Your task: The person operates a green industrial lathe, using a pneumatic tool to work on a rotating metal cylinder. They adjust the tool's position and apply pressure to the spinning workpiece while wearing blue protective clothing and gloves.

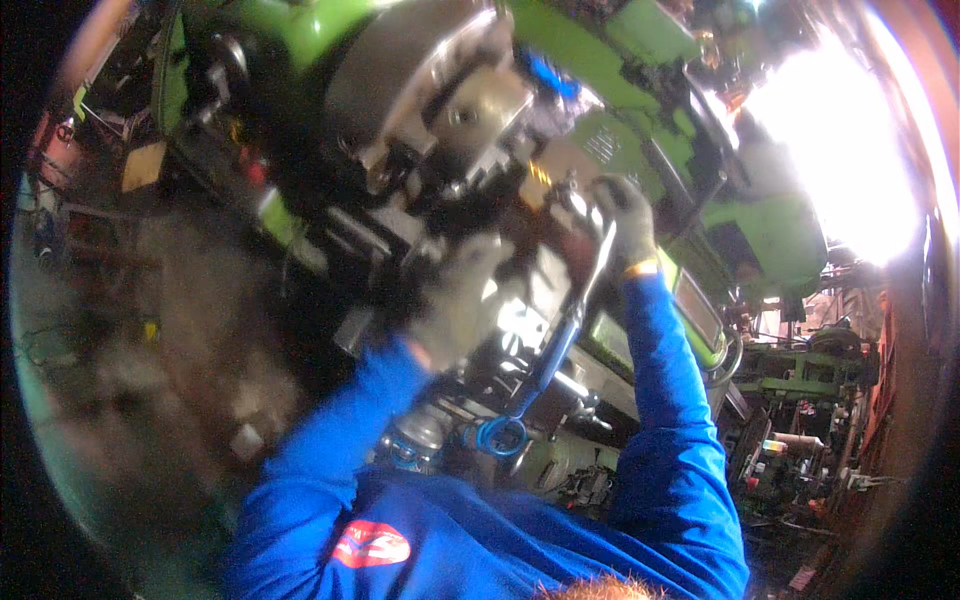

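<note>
My left hand (458, 305), in a grey glove, reaches over the middle of a green lathe, below its big metal chuck (400, 75). Motion smears its fingers, so whether it holds anything is unclear. My right hand (628, 222), also gloved, is farther right, its fingers curled at shiny metal parts by the tool post (560, 200). What lies inside its grip is hidden. Just left of the right wrist, a long tool with a blue handle (556, 355) and a bright metal shaft slants down toward me. At its near end is a blue ring (501, 436).
A panel with a screen (697, 310) stands right of my right forearm. Near my chest sits a round, clear-looking container (420, 430) with blue about it. Green machinery (820, 365) and clutter fill the right side. Strong light glares from a window (850, 140).
</note>
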